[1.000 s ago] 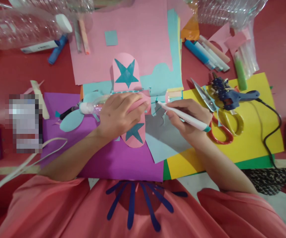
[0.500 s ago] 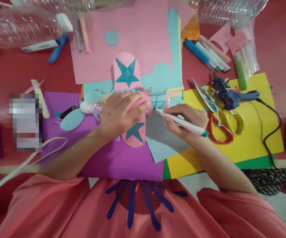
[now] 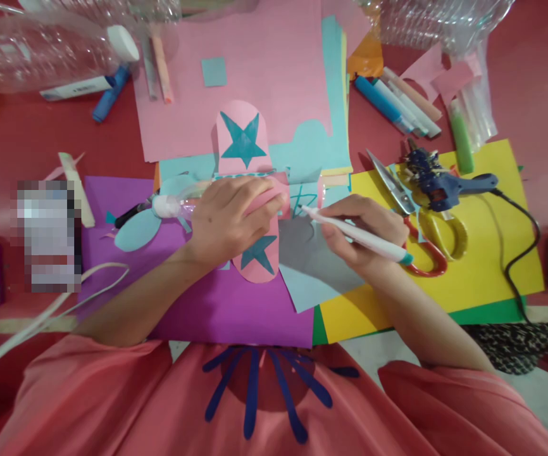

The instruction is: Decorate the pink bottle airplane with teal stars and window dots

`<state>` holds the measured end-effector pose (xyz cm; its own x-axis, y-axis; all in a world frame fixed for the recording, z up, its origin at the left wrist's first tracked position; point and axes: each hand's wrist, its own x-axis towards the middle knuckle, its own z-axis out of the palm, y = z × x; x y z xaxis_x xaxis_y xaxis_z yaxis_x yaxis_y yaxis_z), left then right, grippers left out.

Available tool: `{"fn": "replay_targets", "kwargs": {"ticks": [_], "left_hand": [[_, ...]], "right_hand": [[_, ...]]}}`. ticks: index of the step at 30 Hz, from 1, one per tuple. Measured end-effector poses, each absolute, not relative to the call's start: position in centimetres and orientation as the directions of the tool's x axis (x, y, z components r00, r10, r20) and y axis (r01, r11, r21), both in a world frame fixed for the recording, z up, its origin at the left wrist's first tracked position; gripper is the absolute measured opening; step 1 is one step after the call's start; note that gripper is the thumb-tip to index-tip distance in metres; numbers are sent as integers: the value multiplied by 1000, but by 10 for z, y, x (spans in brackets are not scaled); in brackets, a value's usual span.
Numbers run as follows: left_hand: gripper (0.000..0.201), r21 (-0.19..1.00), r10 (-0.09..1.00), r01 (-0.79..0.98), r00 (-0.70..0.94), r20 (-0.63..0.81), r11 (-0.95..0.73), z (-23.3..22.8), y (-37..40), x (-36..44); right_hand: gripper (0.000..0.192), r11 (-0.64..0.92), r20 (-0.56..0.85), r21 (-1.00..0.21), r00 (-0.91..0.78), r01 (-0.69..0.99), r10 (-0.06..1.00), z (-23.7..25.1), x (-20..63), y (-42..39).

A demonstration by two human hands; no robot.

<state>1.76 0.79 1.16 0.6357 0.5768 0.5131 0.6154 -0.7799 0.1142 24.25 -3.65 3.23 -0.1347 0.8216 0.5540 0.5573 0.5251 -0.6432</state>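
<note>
My left hand (image 3: 236,212) is closed over the middle of a plastic bottle craft, its white cap (image 3: 167,206) pointing left. Pink paper wings (image 3: 243,136) with teal stars stick out above and below the fingers. Around the bottle's right part runs a light blue paper band (image 3: 297,193) bearing teal drawn lines. My right hand (image 3: 362,234) grips a white marker (image 3: 359,234) with a teal end, its tip at the band's lines; whether it touches cannot be told. Under the bottle lies a grey-blue sheet (image 3: 309,272). Blue leaf-shaped paper (image 3: 138,229) sits by the cap.
Red-handled scissors (image 3: 433,256) and a corded glue gun (image 3: 438,183) lie on yellow paper (image 3: 487,253) at right. Several markers (image 3: 383,104) and clear bottles (image 3: 50,50) are farther back. A pixelated phone-like object (image 3: 49,234) lies left, near a white cable (image 3: 31,339).
My right hand and the marker have shifted a little to the right, and the marker's tip has moved slightly right and up. My left hand stays in place on the bottle.
</note>
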Motion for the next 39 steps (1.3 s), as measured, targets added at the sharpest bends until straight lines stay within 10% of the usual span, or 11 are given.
{"fn": "replay_targets", "kwargs": {"ticks": [10, 18, 39], "left_hand": [[32, -28, 485, 613, 651, 584, -789, 16, 8, 19], [35, 119, 581, 612, 645, 497, -782, 12, 8, 17], [34, 41, 555, 632, 646, 525, -774, 12, 8, 18]], "right_hand": [[7, 493, 558, -643, -83, 586, 826, 34, 243, -33], [9, 482, 548, -642, -82, 597, 832, 33, 244, -33], [5, 474, 539, -594, -116, 650, 834, 30, 252, -36]]}}
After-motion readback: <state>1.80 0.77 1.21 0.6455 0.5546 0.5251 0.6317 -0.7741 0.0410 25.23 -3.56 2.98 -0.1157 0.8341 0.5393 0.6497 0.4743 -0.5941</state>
